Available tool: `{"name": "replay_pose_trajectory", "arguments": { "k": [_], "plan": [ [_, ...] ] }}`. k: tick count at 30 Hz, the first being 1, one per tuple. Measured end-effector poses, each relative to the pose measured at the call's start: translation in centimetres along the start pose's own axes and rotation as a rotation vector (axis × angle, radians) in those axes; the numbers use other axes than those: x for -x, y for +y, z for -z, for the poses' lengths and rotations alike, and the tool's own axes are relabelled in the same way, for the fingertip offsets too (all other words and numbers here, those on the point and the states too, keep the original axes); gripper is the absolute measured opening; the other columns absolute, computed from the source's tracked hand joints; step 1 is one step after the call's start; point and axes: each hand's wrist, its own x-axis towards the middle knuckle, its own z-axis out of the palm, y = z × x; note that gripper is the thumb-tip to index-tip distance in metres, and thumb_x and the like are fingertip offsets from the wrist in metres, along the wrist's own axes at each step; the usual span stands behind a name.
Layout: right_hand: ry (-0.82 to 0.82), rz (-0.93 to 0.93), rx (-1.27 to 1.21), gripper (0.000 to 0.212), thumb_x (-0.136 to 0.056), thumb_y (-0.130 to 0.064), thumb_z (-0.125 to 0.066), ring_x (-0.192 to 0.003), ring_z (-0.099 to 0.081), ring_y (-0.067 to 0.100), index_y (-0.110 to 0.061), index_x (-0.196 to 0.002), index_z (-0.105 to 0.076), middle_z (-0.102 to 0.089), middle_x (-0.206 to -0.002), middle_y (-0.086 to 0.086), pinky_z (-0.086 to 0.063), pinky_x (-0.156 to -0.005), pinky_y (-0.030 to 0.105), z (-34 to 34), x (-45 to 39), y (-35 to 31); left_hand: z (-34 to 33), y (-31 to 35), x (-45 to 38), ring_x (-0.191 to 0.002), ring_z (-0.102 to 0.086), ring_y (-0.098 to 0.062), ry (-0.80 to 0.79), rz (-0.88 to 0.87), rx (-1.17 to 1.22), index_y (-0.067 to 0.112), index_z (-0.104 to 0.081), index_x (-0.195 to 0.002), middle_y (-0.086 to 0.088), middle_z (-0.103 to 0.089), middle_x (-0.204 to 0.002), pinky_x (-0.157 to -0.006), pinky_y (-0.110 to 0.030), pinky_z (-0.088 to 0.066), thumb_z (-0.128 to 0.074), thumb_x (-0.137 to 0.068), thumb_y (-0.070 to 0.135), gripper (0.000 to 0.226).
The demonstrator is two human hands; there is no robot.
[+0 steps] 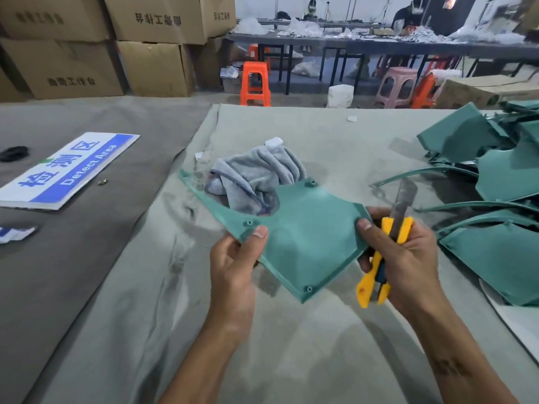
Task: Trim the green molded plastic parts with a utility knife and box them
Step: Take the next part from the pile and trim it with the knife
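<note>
While the left hand (pixel 233 258) pinches the green part (pixel 303 237) aloft over the table (pixel 291 360), the right hand (pixel 408 258) grips the utility knife (pixel 388 252) and thumbs the part's right edge; blade points up-away, alongside that edge.

Your left hand (pixel 233 266) and right hand (pixel 408 258) are bare, with no gloves. Both forearms show no sleeves. A dark tattoo (pixel 450 367) marks your right forearm, at five o'clock.
</note>
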Motion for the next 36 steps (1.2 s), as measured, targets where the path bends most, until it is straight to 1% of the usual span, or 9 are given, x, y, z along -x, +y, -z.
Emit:
{"name": "replay_pose_trajectory", "arguments": {
  "k": [4,7,9,14,18,25,28,30,36],
  "plan": [
    [0.008,-0.036,0.075,0.044,-0.079,-0.067,-0.079,-0.045,-0.056,0.022,-0.027,-0.098,-0.077,-0.065,-0.066,0.004,-0.047,-0.042,0.032,-0.2,0.1,0.6,-0.5,-0.6,0.7,-0.093,-0.075,-0.022,0.062,0.092,-0.032,0.017,-0.078,-0.101,-0.005,-0.078,-0.101,-0.073,-0.03,-0.058,-0.081,-0.07,0.039,0.038],
    [0.083,0.066,0.212,0.036,-0.099,-0.063,-0.056,-0.04,-0.056,0.025,-0.029,-0.102,-0.067,-0.065,-0.068,0.004,-0.042,-0.038,0.029,-0.8,0.3,1.1,-0.5,-0.1,0.5,-0.08,-0.075,-0.017,0.17,0.034,-0.026,0.032,-0.077,-0.096,0.003,-0.078,-0.092,-0.055,-0.038,-0.057,-0.079,-0.073,0.04,0.024],
    [-0.02,0.186,0.295,0.037,-0.106,-0.058,-0.047,-0.039,-0.058,0.025,-0.024,-0.101,-0.062,-0.065,-0.072,0.004,-0.043,-0.038,0.03,-0.9,0.8,0.9,-0.6,0.6,0.0,-0.067,-0.072,-0.008,0.316,0.036,0.06,0.043,-0.076,-0.086,0.012,-0.076,-0.083,-0.045,-0.029,-0.051,-0.078,-0.076,0.035,0.013],
    [-0.336,0.416,0.526,0.041,-0.107,-0.046,-0.054,-0.044,-0.056,0.014,-0.012,-0.084,-0.06,-0.054,-0.057,-0.005,-0.041,-0.041,0.034,-1.8,2.1,0.6,-0.2,1.8,-1.5,-0.046,-0.057,-0.006,0.551,0.026,0.209,0.027,-0.062,-0.087,0.011,-0.067,-0.066,-0.037,-0.018,-0.034,-0.068,-0.096,0.021,0.012],
    [-0.452,0.442,0.692,0.044,-0.105,-0.044,-0.057,-0.046,-0.042,0.01,-0.014,-0.073,-0.062,-0.043,-0.056,-0.011,-0.032,-0.043,0.034,-3.0,2.6,0.8,0.2,1.5,-1.7,-0.034,-0.037,-0.009,0.548,0.036,0.175,0.02,-0.058,-0.082,0.006,-0.054,-0.053,-0.037,-0.016,-0.028,-0.066,-0.096,0.018,0.017],
    [-0.507,0.362,0.786,0.045,-0.103,-0.045,-0.057,-0.044,-0.041,0.014,-0.018,-0.067,-0.058,-0.041,-0.053,-0.01,-0.029,-0.045,0.032,-2.4,2.3,0.5,0.1,1.1,-1.4,-0.035,-0.037,-0.005,0.502,0.089,0.163,0.023,-0.06,-0.08,0.01,-0.051,-0.052,-0.039,-0.016,-0.031,-0.068,-0.095,0.018,0.018],
    [-0.52,0.359,0.799,0.047,-0.102,-0.047,-0.059,-0.045,-0.043,0.016,-0.016,-0.067,-0.06,-0.043,-0.053,-0.008,-0.031,-0.046,0.034,-2.4,2.3,0.5,0.1,1.4,-1.5,-0.041,-0.054,-0.004,0.496,0.084,0.151,0.021,-0.063,-0.082,0.01,-0.062,-0.058,-0.039,-0.017,-0.04,-0.067,-0.095,0.016,0.015],
    [-0.538,0.373,0.817,0.049,-0.102,-0.049,-0.059,-0.046,-0.043,0.017,-0.015,-0.068,-0.062,-0.045,-0.054,-0.005,-0.033,-0.047,0.038,-2.4,2.4,0.4,0.1,1.5,-1.4,-0.061,-0.071,-0.009,0.494,0.087,0.161,0.021,-0.072,-0.082,0.007,-0.074,-0.074,-0.046,-0.024,-0.052,-0.068,-0.094,0.014,0.014],
    [-0.555,0.367,0.765,0.05,-0.103,-0.047,-0.06,-0.045,-0.04,0.018,-0.016,-0.064,-0.057,-0.041,-0.053,-0.006,-0.031,-0.046,0.041,-2.3,2.3,0.2,-0.2,1.8,-1.3,-0.071,-0.075,-0.011,0.477,0.069,0.148,0.036,-0.08,-0.074,0.007,-0.077,-0.08,-0.052,-0.029,-0.057,-0.069,-0.094,0.013,0.032]
  ]
}}
